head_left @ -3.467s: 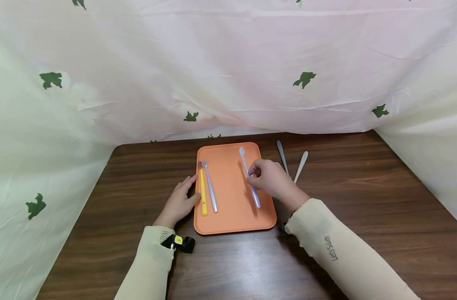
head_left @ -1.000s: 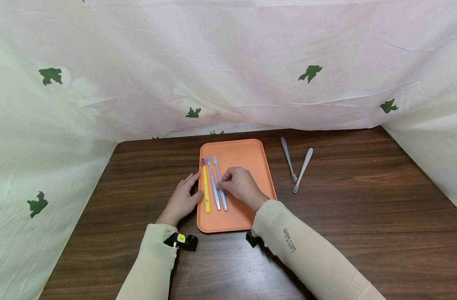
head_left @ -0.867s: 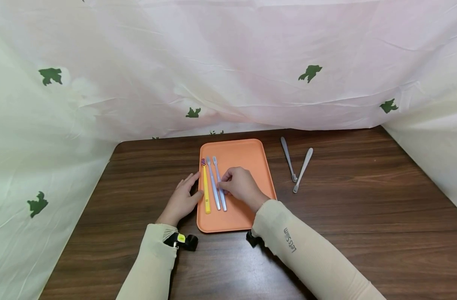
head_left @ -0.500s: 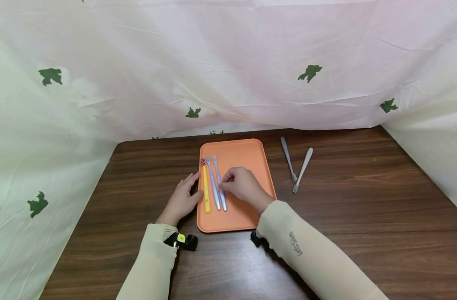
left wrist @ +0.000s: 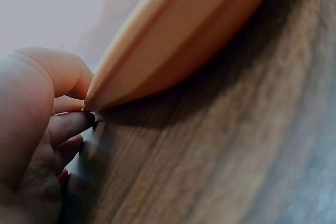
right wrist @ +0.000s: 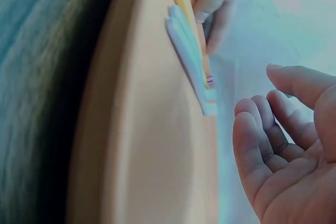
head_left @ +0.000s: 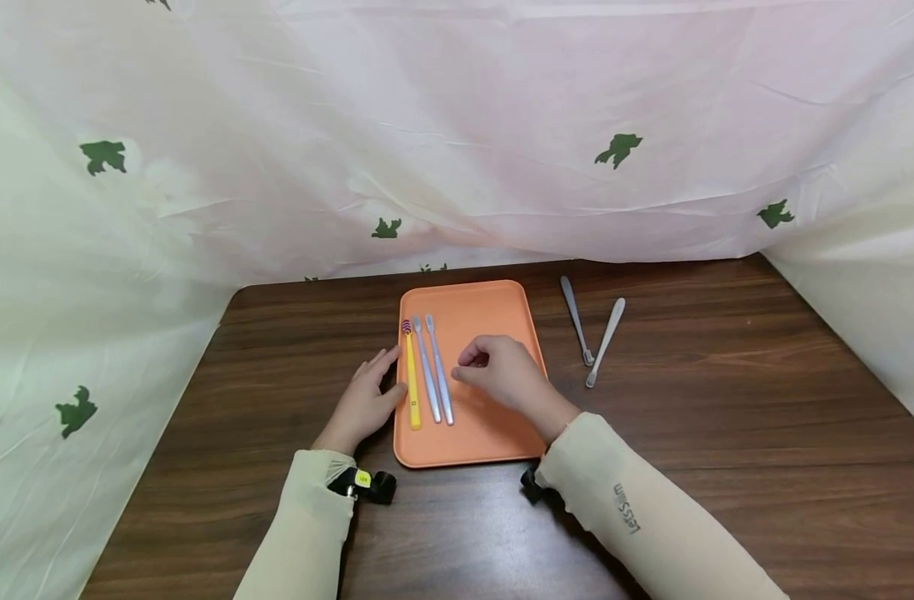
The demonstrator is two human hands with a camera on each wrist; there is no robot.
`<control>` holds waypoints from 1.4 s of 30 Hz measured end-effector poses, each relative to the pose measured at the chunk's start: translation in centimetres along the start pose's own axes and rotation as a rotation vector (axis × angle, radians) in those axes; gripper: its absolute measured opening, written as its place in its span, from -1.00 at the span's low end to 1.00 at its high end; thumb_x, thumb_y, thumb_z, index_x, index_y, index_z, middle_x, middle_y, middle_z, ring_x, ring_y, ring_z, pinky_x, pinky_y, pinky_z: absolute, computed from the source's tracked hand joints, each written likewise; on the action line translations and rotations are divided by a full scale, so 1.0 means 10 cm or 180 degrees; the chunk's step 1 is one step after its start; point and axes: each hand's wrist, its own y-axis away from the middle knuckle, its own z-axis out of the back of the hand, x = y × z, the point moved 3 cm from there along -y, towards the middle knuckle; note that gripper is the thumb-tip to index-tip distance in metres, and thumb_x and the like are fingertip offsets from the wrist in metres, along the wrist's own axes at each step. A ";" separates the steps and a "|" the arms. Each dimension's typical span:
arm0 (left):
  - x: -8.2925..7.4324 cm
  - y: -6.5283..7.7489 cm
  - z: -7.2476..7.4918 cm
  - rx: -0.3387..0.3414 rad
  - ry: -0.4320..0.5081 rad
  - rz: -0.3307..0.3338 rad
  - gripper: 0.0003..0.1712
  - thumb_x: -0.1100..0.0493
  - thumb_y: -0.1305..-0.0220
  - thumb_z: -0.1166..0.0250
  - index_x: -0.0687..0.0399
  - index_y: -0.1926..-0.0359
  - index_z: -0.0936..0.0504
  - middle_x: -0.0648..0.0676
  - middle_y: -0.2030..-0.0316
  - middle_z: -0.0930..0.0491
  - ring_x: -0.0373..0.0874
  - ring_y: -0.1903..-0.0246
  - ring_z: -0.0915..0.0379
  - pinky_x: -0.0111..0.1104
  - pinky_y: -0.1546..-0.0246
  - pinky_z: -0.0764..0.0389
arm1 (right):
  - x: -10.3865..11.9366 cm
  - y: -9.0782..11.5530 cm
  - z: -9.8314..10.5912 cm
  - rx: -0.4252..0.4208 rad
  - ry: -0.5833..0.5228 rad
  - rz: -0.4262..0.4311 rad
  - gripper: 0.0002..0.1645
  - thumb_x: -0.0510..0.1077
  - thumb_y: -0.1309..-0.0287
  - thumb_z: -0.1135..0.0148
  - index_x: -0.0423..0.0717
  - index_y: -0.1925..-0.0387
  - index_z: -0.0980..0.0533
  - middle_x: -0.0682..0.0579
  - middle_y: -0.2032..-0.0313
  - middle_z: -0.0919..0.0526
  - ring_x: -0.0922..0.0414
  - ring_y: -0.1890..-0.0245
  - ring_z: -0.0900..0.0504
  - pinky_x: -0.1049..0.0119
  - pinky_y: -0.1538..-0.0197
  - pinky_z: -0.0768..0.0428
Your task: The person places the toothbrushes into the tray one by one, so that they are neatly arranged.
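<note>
On the orange tray (head_left: 471, 457) lie a yellow toothbrush (head_left: 412, 387) and two pale blue toothbrushes, one in the middle (head_left: 427, 371) and one to its right (head_left: 440, 375), roughly side by side. My left hand (head_left: 359, 407) rests at the tray's left edge, thumb on the rim, fingers extended and touching the side; the left wrist view shows fingertips (left wrist: 71, 125) against the tray's outer wall. Just right of the brushes, my right hand (head_left: 501, 372) hovers over the tray. Its fingers are loosely bent and hold nothing, as the right wrist view confirms.
Two more toothbrushes, a grey-blue one (head_left: 576, 321) and a whitish one (head_left: 606, 342), lie on the brown wooden table (head_left: 696, 400) right of the tray, their heads close together. A pale curtain (head_left: 486, 167) with green leaf shapes encloses the back and sides.
My right hand carried a pale blue toothbrush from the tray's right side to beside the others, let it go, and moved slightly right. The left hand stays at the edge.
</note>
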 end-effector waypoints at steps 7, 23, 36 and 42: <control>0.00 0.00 -0.04 -0.0022 0.0012 0.0015 -0.29 0.14 -0.42 -0.18 0.04 -0.53 -0.23 0.17 -0.49 -0.21 0.12 -0.54 0.14 0.07 -0.51 0.11 | -0.09 0.03 0.16 -0.0079 -0.0149 0.0089 -0.86 -0.08 -0.17 -0.45 -0.03 0.33 -0.65 0.10 0.34 -0.67 0.12 0.31 -0.56 0.25 0.21 -0.58; -0.02 -0.01 -0.05 -0.0021 -0.0025 -0.0005 -0.29 0.14 -0.42 -0.19 0.05 -0.53 -0.23 0.18 -0.49 -0.21 0.11 -0.54 0.14 0.05 -0.52 0.10 | -0.30 0.03 0.30 -0.0139 -0.0326 0.0059 -0.86 -0.08 -0.19 -0.43 -0.04 0.29 -0.66 0.06 0.33 -0.68 0.11 0.35 -0.57 0.27 0.31 -0.58; -0.05 -0.02 0.00 -0.0066 -0.0042 0.0016 -0.30 0.12 -0.42 -0.17 0.05 -0.53 -0.24 0.17 -0.49 -0.21 0.12 -0.54 0.14 0.06 -0.52 0.10 | -0.42 -0.06 0.49 -0.0227 -0.0143 0.0168 -0.84 -0.04 -0.31 -0.31 -0.03 0.21 -0.66 0.03 0.30 -0.67 0.06 0.32 -0.54 0.21 0.29 -0.55; -0.03 0.00 -0.01 -0.0074 -0.0071 0.0045 -0.30 0.14 -0.42 -0.18 0.06 -0.52 -0.25 0.17 -0.48 -0.22 0.12 -0.54 0.12 0.05 -0.52 0.10 | -0.59 -0.11 0.56 -0.0233 -0.0218 0.0184 -0.80 -0.11 -0.34 -0.27 -0.11 0.10 -0.67 -0.01 0.25 -0.70 0.07 0.27 -0.59 0.23 0.24 -0.61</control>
